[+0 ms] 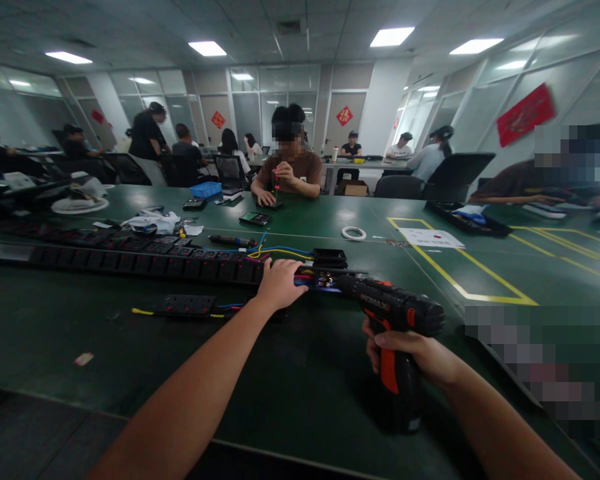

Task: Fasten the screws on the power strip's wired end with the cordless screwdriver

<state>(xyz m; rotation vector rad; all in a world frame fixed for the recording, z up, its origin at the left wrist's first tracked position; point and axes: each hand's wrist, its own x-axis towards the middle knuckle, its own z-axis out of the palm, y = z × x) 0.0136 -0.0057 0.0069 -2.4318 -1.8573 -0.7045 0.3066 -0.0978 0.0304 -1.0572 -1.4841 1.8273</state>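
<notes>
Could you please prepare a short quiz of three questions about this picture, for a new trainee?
1. Which of the wearer's hands grips the power drill?
2. True or false: the wearer's left hand rests on the long black socket strip.
3. What colour is the small basket on the far side of the table? a) red b) white c) blue

Key: 1. The right hand. 2. True. 3. c

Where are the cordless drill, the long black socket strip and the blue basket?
Cordless drill (pixel 397 307): head view, on its black upper body.
Long black socket strip (pixel 155 263): head view, on its row of sockets.
Blue basket (pixel 207 192): head view, on its side wall.
</notes>
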